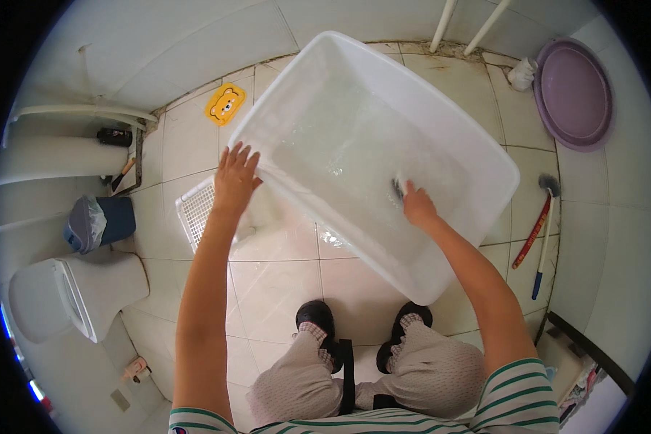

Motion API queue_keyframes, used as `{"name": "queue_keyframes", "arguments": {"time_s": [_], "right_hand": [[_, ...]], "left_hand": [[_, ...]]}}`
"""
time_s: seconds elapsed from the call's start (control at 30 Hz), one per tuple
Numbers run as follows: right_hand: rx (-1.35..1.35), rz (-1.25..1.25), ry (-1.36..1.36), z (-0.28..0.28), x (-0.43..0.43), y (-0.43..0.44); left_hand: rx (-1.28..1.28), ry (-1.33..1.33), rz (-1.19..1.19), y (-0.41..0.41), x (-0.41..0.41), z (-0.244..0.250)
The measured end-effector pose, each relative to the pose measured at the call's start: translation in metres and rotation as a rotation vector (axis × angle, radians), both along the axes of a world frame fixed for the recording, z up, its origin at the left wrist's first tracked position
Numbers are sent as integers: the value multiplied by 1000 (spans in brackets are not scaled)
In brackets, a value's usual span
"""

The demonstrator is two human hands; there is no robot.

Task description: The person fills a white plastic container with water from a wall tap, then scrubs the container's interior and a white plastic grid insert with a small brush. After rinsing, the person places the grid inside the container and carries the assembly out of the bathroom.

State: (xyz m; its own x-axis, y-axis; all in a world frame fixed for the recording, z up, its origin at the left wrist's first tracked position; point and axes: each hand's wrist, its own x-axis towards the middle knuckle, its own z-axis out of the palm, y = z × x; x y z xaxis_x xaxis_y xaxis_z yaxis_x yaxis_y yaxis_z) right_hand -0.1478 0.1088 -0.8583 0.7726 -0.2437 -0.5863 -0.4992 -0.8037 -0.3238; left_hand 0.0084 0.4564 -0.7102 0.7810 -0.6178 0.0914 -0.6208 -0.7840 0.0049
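Note:
A large white plastic tub (488,146) stands at an angle on the tiled floor in front of my feet. Water shimmers over its bottom (352,130). My left hand (237,176) grips the tub's left rim, thumb and fingers on either side of the edge. Inside the tub, my right hand (420,206) holds a scrub brush (398,187) by its pale handle, with the dark bristles against the tub's bottom. Part of the brush is hidden by my fingers and blurred.
A white plastic basket (198,209) lies left of the tub, partly behind my left arm. Wet tiles (282,233) glisten near my feet. The toilet (103,293) and trash bin (114,217) stand left. A purple basin (575,95) and a long-handled brush (545,244) lean or lie at right.

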Motion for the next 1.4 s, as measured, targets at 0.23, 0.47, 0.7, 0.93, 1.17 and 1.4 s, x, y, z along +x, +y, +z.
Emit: {"name": "queue_keyframes", "arguments": {"time_s": [0.23,0.47,0.7,0.93,1.17,1.4], "right_hand": [[785,147,-112,91,2,63],[731,150,-66,116,-30,62],[717,172,-129,91,-28,63],[581,186,32,57,-4,78],[112,628,26,26,-13,41],[162,186,-351,0,5,54]], "left_hand": [[-468,406,28,-71,-81,9],[-427,239,79,-116,-110,-10],[-329,136,-69,-122,-100,-11],[-523,197,118,-133,-81,-13],[-479,189,140,-131,-81,-16],[-416,163,165,-134,-82,-15]]}}
